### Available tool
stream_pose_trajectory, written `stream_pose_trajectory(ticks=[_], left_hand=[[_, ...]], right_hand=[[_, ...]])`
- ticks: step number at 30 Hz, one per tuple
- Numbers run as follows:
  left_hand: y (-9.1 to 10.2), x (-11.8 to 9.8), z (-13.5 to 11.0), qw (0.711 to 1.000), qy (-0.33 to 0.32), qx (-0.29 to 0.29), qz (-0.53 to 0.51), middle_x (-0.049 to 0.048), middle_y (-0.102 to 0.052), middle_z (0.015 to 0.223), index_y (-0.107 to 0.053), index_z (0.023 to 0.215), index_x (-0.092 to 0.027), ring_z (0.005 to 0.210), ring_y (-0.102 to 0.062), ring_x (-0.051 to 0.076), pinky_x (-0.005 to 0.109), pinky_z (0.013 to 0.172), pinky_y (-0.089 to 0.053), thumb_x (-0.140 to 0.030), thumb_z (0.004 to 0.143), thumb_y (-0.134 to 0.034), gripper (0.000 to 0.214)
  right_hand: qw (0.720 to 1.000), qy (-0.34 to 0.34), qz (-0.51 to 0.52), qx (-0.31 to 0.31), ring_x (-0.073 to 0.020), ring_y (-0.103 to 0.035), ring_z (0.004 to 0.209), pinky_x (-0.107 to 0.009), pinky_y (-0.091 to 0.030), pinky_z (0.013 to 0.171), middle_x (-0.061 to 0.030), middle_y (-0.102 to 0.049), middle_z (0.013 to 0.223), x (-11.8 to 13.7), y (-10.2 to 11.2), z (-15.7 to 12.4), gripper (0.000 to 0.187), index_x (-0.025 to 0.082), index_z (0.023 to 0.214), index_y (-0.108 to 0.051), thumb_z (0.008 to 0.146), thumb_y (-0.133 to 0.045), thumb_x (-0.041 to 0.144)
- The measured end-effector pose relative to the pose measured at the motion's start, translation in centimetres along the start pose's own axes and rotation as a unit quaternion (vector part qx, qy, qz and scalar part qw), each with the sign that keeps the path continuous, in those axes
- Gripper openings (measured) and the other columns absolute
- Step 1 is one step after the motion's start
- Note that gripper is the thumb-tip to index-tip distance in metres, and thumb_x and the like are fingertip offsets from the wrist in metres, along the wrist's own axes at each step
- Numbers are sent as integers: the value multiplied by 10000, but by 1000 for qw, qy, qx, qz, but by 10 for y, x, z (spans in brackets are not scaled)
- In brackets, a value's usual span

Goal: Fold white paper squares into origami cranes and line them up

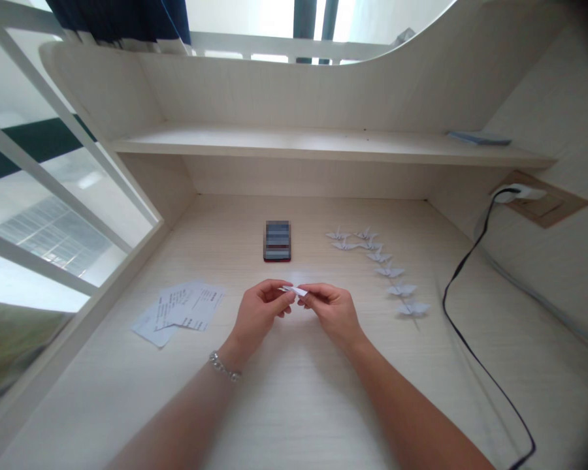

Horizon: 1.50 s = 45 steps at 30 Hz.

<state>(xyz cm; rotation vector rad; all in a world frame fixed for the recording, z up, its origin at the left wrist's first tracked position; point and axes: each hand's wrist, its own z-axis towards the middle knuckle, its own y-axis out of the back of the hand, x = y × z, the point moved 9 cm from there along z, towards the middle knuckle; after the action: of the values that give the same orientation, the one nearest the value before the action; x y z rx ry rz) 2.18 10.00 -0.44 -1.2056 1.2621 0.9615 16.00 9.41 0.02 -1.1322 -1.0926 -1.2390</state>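
Note:
Between my two hands, just above the desk, is a small piece of folded white paper (294, 290). My left hand (264, 305) pinches its left end between thumb and fingers. At its right end, the thumb and fingertips of my right hand (330, 307) close on it. The fingers cover part of the folds. Several white paper cranes (390, 271) stand in a curved row to the right of my hands. Printed paper sheets (196, 308) lie overlapping on the left. Beyond my hands lies a phone (277, 241) with its screen lit and blurred out.
A black cable (463, 333) runs from a wall socket (543, 199) down the desk's right side. Above the desk's back spans a shelf (294, 147) with a flat bluish item (479, 138) on it. White railings (49, 163) border the left.

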Motion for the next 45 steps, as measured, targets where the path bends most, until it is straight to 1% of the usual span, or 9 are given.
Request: stream_pose_trajectory(ticks=[4, 8, 14, 17, 21, 25, 28, 40, 45], left_hand=[[-2, 4, -1, 998, 37, 18, -53, 37, -632, 730, -613, 942, -157, 622, -588, 114, 203, 535, -433, -271, 682, -667, 288], [-2, 8, -2, 994, 63, 21, -86, 40, -628, 756, -614, 914, -156, 663, -608, 128, 218, 569, -452, -277, 708, -635, 240], [4, 2, -1, 999, 26, -23, -22, 46, -641, 712, -631, 880, -135, 663, -618, 144, 240, 592, -475, -283, 740, -586, 209], [5, -1, 0, 999, 9, -33, -8, 47, -654, 714, -631, 876, -130, 669, -620, 145, 260, 629, -492, -250, 732, -588, 192], [8, -5, 0, 999, -9, -49, -7, 52, -670, 754, -609, 917, -129, 656, -621, 142, 257, 616, -494, -227, 699, -622, 240], [4, -10, -1, 999, -27, -39, -1, 56, -669, 780, -584, 919, -130, 663, -625, 146, 256, 605, -495, -224, 702, -621, 240], [2, -13, -3, 998, -46, -34, 13, 60, -660, 800, -576, 892, -131, 690, -628, 155, 269, 616, -504, -223, 720, -603, 197], [2, -19, -7, 994, -86, -37, 56, 48, -650, 797, -599, 838, -141, 724, -628, 153, 262, 680, -507, -256, 701, -635, 183], [3, -19, -9, 992, -84, -48, 76, 47, -650, 789, -601, 815, -148, 725, -625, 157, 258, 692, -499, -291, 680, -654, 203]], right_hand=[[998, 56, -41, 10, -184, -631, 800, -306, -503, 731, -52, -693, 861, 12, -1, -2, 158, 211, 868, -707, 723, -643, 221], [989, 115, -95, 18, -189, -623, 875, -323, -492, 806, -49, -686, 914, 22, -2, -4, 174, 234, 890, -703, 751, -613, 182], [979, 147, -140, 33, -187, -616, 892, -338, -484, 835, -49, -677, 937, 29, -5, -5, 198, 253, 896, -703, 763, -593, 155], [985, 122, -118, 42, -203, -592, 961, -355, -472, 863, -58, -655, 1009, 26, -5, -4, 201, 251, 904, -700, 754, -599, 162], [998, 51, 3, 26, -220, -571, 1007, -354, -486, 838, -80, -597, 1137, 12, 0, 0, 259, 218, 998, -663, 746, -606, 209], [999, -19, 29, -18, -170, -619, 688, -323, -519, 648, -70, -681, 811, -6, 9, 5, 276, 163, 975, -668, 741, -616, 300], [998, -41, 40, -22, -144, -592, 588, -287, -499, 570, -40, -662, 654, -11, 11, 6, 269, 150, 922, -682, 717, -640, 319], [986, -131, 108, -2, -120, -590, 587, -240, -476, 565, -22, -649, 634, -30, 4, 5, 281, 145, 877, -675, 657, -689, 319], [983, -141, 117, 12, -131, -598, 606, -246, -481, 569, -26, -652, 652, -33, -1, 3, 287, 153, 859, -674, 641, -699, 339]])
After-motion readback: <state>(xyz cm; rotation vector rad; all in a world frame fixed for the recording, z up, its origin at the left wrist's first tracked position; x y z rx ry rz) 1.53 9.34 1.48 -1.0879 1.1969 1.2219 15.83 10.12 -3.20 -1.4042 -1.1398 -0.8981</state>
